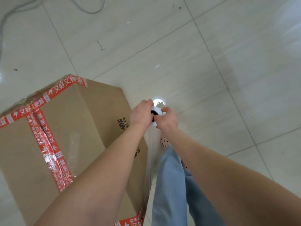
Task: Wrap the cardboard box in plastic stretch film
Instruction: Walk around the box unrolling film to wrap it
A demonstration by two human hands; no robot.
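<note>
A large brown cardboard box [68,128] with red printed tape along its seams stands on the tiled floor at the left. Just off its right side, both hands hold a white roll of stretch film [156,111] upright, seen end-on with its dark core hole. My left hand [141,111] grips the roll's left side; my right hand [166,118] grips its right side, thumb near the core. A clear sheet of film [150,154] runs from the roll down along the box's right face. Glossy film shows over the taped top.
Pale floor tiles [211,62] spread out beyond and to the right of the box. A grey cable [91,11] loops on the floor at the top left. My blue trouser leg [171,185] and a pink spotted shoe [164,142] are below the roll.
</note>
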